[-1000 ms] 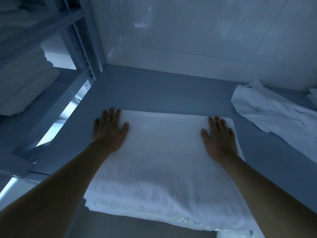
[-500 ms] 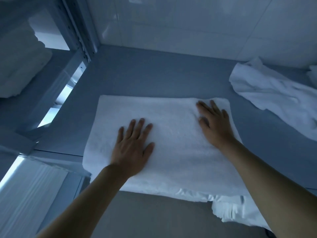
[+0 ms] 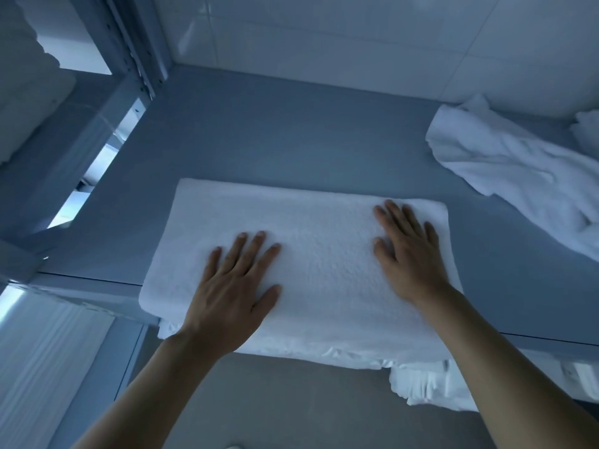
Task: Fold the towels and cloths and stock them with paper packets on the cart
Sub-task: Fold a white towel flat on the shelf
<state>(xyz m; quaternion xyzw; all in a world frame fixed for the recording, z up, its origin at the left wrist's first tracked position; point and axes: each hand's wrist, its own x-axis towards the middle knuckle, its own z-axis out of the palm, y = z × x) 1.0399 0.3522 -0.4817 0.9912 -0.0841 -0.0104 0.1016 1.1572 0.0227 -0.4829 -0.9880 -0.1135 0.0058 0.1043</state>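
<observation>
At my far left, stacked white towels sit on a shelf behind the grey metal rack post. The grey worktop runs from that post to the tiled wall. In front of me the folded white towel lies flat on the worktop, its near edge hanging over the front lip. My left hand rests palm-down on the towel's near left part, fingers straight and spread, gripping nothing. My right hand lies flat on the towel's right side, fingers extended toward its far edge, also holding nothing. Further right, apart from the folded towel, a crumpled white cloth lies unfolded on the worktop near the wall.
</observation>
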